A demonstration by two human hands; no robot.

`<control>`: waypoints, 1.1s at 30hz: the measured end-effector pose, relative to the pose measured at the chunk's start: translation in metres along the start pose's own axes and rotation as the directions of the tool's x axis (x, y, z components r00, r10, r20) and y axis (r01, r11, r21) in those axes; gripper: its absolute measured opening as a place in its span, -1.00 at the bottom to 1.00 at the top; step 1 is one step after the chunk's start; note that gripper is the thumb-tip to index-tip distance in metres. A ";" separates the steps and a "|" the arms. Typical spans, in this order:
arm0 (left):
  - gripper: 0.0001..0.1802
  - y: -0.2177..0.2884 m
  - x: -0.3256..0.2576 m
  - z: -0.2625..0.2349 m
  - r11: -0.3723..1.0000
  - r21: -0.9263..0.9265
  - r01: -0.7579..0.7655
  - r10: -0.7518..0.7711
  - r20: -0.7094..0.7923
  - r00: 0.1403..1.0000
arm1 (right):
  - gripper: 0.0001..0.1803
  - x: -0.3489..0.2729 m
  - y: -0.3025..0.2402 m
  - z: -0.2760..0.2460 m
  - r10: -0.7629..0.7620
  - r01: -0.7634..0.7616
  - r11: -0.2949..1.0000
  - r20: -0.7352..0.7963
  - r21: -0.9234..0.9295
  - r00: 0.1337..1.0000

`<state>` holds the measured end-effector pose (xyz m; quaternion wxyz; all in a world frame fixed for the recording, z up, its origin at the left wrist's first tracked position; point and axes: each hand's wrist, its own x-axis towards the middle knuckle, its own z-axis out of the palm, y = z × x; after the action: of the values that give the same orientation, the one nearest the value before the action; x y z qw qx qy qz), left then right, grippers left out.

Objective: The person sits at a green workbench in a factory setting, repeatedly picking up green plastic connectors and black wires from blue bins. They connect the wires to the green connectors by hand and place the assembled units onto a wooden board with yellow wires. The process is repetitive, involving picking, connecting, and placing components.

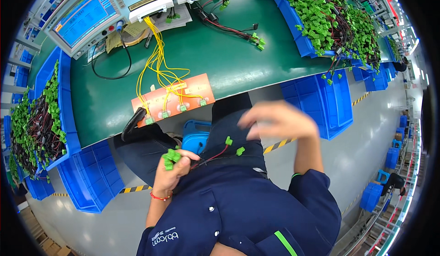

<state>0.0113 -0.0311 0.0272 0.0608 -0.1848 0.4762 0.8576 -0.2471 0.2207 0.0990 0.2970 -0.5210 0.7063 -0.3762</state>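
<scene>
While the right hand (279,118) blurs (grip unclear), the left hand (174,169) clutches green connectors (170,158).

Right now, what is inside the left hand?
The left hand grips a bunch of green connectors with red and black wires leading out. The fingers cover how many it holds.

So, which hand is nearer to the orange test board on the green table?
Left. The left hand, holding green connectors, is just below the orange test board. The blurred right hand is further away, to the board's right.
</scene>
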 end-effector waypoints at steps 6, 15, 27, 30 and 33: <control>-0.65 0.006 0.012 -0.004 0.973 -0.156 -0.169 0.169 -0.013 0.986 | -0.51 -0.093 0.079 -0.149 -0.018 -0.557 0.827 -0.995 -0.068 0.094; -0.64 0.003 0.016 0.005 0.964 -0.119 -0.239 0.235 -0.052 0.971 | -0.51 -0.102 0.118 -0.175 0.135 -0.757 0.652 -0.988 0.031 0.077; -0.65 0.000 0.012 0.000 0.980 -0.028 -0.197 0.192 -0.126 0.973 | -0.59 -0.106 0.033 -0.238 -0.050 0.400 0.914 -0.955 0.074 0.291; -0.66 0.002 0.014 0.004 0.980 -0.017 -0.197 0.194 -0.109 0.975 | -0.54 -0.095 0.025 -0.230 -0.084 0.496 0.856 -0.908 0.145 0.410; -0.65 0.002 0.016 0.002 0.983 -0.008 -0.185 0.183 -0.094 0.978 | -0.51 -0.094 0.015 -0.210 -0.220 0.663 0.712 -0.822 0.233 0.526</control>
<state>-0.0042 -0.0310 0.0238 -0.0428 -0.1802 0.4862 0.8540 -0.3991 0.3599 0.2022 -0.0004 -0.3863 0.4671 -0.7954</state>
